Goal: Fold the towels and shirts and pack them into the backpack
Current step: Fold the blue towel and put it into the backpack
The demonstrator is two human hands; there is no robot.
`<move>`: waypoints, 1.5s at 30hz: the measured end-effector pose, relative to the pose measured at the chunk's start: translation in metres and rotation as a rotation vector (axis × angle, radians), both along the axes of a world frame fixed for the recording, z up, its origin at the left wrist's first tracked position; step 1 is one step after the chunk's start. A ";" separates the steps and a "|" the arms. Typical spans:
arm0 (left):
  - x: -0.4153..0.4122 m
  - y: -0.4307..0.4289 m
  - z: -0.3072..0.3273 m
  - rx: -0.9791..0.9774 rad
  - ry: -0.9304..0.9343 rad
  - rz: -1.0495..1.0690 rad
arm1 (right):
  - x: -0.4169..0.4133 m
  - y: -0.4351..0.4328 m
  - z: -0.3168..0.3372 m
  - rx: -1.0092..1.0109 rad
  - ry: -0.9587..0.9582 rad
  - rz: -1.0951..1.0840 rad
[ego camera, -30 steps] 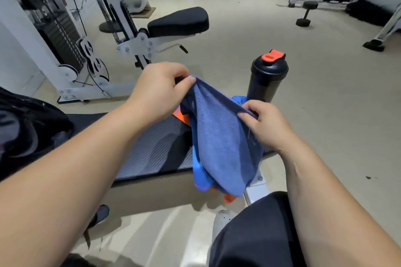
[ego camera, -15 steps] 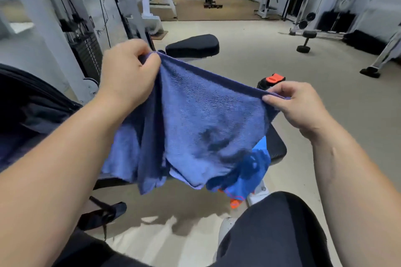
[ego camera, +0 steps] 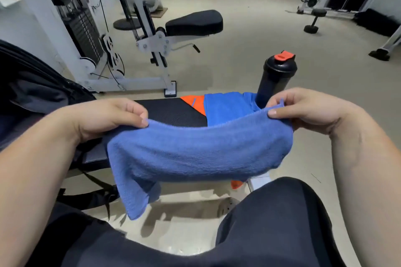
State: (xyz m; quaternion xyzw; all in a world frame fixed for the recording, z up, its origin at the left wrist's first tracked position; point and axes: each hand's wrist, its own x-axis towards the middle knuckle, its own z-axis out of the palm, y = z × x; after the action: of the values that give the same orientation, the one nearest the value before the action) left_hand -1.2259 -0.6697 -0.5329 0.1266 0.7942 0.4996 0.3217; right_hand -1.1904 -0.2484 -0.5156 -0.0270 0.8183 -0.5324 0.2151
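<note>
Left arm: Your left forearm came in from the lower left, with the back of your left hand (ego camera: 108,119) turned up.
Left hand: Its fingers were curled narrow, and thumb and forefinger pinched the upper left corner of the blue towel (ego camera: 195,154).
Right arm: Your right forearm came in from the lower right, wrist bent inward toward the cloth.
Right hand: Your right hand (ego camera: 303,110) was closed to a pinch, thumb in front and fingers behind, on the towel's upper right edge.
Towel: It hung doubled over and stretched between your two hands, in the air in front of the table (ego camera: 173,110). One loose corner drooped lower on the left, toward the floor (ego camera: 238,60).
Backpack: The black backpack (ego camera: 32,93) sat at the left, beside your left forearm. Whether its mouth stood open could not be told.
Shirt: A blue and orange shirt (ego camera: 225,106) lay on the table behind the towel.
Bottle: A black bottle (ego camera: 275,80) with a red-orange cap stood upright just beside the shirt.
Setting: A white weight machine (ego camera: 86,28) stood beyond the table, and a dumbbell (ego camera: 314,20) lay well apart on the floor.
</note>
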 end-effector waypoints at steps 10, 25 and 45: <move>-0.100 0.044 -0.065 -0.390 0.526 0.459 | -0.120 -0.014 -0.083 0.046 0.174 -0.615; -0.235 0.059 -0.115 -0.888 0.962 0.130 | -0.253 -0.034 -0.126 0.510 0.228 -0.637; -0.148 0.078 -0.161 -0.835 0.791 0.096 | -0.170 -0.123 -0.188 1.004 0.239 -0.010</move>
State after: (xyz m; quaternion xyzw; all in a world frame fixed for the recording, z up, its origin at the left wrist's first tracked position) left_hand -1.3734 -0.5918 -0.6934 0.1298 0.9889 0.0727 0.0001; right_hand -1.3601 -0.3711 -0.7037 0.0227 0.9920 -0.0679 0.1039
